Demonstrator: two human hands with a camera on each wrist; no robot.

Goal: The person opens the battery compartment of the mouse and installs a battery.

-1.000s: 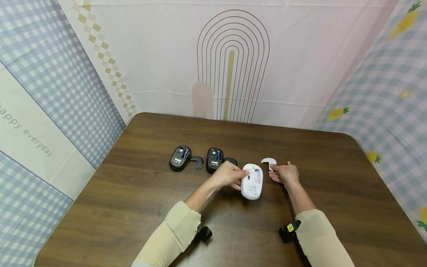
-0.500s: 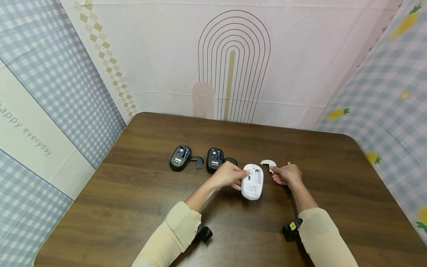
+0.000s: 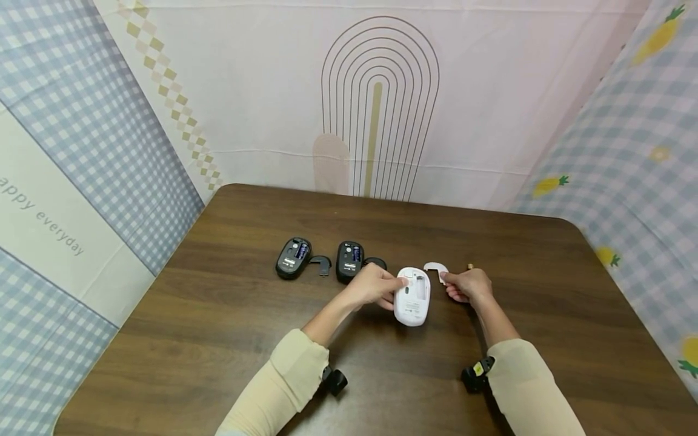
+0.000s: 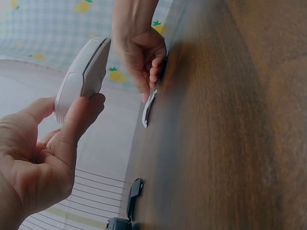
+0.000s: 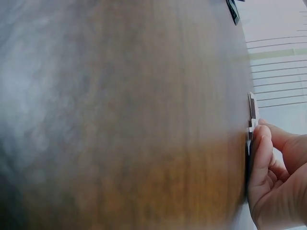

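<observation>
My left hand point(image 3: 375, 284) pinches a white computer mouse point(image 3: 412, 306) by its edge, held above the table with its underside facing up. The mouse's battery slot lies uncovered on its upper right. To the right, my right hand point(image 3: 470, 286) pinches a white hooked battery cover point(image 3: 438, 267) between thumb and fingers, low at the tabletop. In the left wrist view the mouse point(image 4: 79, 76) stands tilted in the fingers, and the cover point(image 4: 149, 109) shows edge-on under the other hand. The right wrist view shows the cover point(image 5: 253, 112) at the fingertips.
Two black mice, the left one point(image 3: 293, 258) and the middle one point(image 3: 349, 260), lie upside down with dark blue batteries showing. A black cover point(image 3: 322, 263) lies beside the first; another point(image 3: 376, 263) is partly behind my left hand. A small brass-coloured tip point(image 3: 471, 266) shows behind my right hand.
My right hand has shifted slightly to the right and turned the white cover, which now sits lower and more tilted. The left hand and white mouse have stayed nearly still.
</observation>
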